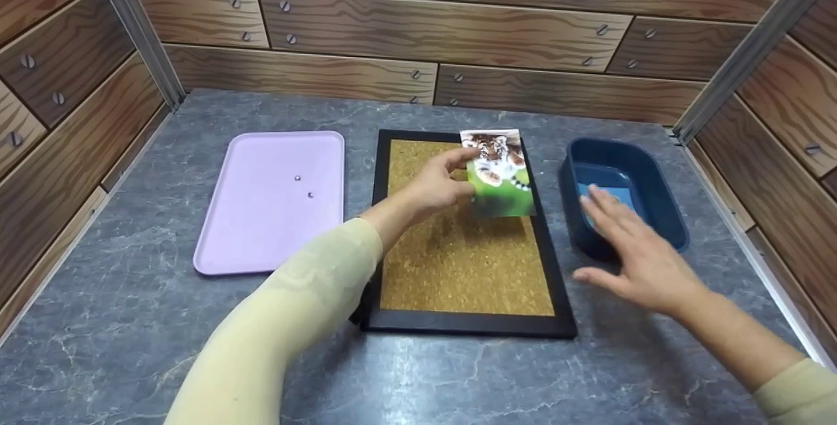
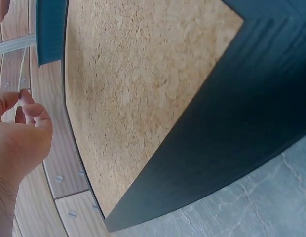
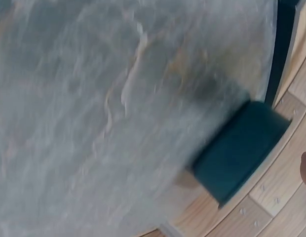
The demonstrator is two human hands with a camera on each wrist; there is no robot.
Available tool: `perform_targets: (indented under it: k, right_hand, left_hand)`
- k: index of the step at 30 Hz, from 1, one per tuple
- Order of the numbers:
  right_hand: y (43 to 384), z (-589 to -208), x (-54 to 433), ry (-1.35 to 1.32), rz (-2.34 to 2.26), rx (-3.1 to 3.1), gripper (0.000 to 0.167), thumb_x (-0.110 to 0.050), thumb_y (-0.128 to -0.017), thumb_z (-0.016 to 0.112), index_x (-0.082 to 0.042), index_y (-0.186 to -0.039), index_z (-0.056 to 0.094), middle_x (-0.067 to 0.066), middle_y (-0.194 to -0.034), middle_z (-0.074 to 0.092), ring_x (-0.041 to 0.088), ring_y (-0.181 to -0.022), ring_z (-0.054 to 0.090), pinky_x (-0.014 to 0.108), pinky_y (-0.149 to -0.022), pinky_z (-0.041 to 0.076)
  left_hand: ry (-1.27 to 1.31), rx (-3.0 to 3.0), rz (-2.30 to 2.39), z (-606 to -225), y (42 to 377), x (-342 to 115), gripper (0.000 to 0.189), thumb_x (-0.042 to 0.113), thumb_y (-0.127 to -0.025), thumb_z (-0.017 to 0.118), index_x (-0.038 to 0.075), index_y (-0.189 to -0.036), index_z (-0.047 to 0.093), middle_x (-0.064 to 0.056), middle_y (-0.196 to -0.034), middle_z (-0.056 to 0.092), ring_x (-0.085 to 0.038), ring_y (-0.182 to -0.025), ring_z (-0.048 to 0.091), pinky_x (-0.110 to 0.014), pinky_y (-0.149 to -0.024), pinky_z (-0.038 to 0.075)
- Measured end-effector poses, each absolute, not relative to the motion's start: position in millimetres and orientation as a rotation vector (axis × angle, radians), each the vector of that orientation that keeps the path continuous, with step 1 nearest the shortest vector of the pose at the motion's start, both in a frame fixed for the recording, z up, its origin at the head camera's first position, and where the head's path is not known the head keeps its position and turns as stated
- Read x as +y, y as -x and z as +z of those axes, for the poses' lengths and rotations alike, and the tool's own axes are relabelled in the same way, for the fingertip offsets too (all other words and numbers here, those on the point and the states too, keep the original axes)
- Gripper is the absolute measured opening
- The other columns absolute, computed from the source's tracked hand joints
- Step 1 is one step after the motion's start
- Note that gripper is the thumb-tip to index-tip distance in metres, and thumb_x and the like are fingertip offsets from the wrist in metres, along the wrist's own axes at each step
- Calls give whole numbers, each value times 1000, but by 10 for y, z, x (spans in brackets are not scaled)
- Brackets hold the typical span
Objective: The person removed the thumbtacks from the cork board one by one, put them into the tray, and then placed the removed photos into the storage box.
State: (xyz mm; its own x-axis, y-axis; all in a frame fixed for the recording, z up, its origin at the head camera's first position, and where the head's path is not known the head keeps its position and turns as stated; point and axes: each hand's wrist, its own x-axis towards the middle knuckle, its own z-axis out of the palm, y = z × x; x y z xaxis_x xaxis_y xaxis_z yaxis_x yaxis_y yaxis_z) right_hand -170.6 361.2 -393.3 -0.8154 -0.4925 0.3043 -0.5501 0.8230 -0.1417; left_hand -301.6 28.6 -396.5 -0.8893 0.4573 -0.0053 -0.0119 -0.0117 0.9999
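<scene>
My left hand [image 1: 439,183] pinches the left edge of a picture card [image 1: 502,176] that shows a tiger above green. The card is over the upper right of a cork board [image 1: 467,274] with a black frame, and its shadow falls on the cork. In the left wrist view the same hand [image 2: 24,133] holds the card seen as a thin edge. My right hand [image 1: 644,261] has its fingers straight, near the front left of a dark blue bin [image 1: 660,183]; it holds nothing. A light blue piece [image 1: 616,196] lies inside the bin, partly hidden by the fingers.
Left of the board lies a lilac tray [image 1: 252,216] with two small shiny metal pieces [image 1: 297,178] on it. The grey marbled table [image 1: 458,379] is enclosed by wood-patterned walls [image 1: 418,26] at the back and both sides.
</scene>
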Motion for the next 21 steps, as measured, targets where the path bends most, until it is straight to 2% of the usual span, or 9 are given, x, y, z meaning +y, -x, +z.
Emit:
perform_targets:
  k: [3,8,15,21]
  right_hand:
    - [1756,-3868,3746,-763,332,-2755,110,-46,-85,86,-19,-171,23,6,-177,14,42,-157,23,69,-119,28]
    - [1860,-3830,4016,-639,365,-2783,108,-44,-88,86,-18,-171,23,10,-177,16,45,-157,23,76,-114,28]
    - [1954,-3902,4469,-457,443,-2859,107,-42,-92,82,-7,-170,18,25,-174,14,52,-156,17,73,-120,18]
    - [2000,-3958,4744,-319,453,-2967,109,-45,-96,77,-2,-169,10,28,-174,7,60,-152,16,83,-107,22]
  left_hand:
    - [-474,1949,1956,-3970,3020,303,79,-18,-87,63,7,-160,45,-16,-143,58,-25,-109,67,-50,-96,58]
    - [-495,1980,1943,-3974,3021,334,80,-18,-86,63,7,-160,46,-16,-139,60,-24,-112,66,-52,-97,57]
    - [-511,1980,1940,-3961,3013,386,79,-19,-86,64,7,-159,47,-14,-134,62,-25,-111,66,-43,-90,60]
    - [-528,1984,1943,-3944,3002,426,78,-19,-86,64,5,-159,47,-15,-136,62,-25,-114,65,-42,-92,60]
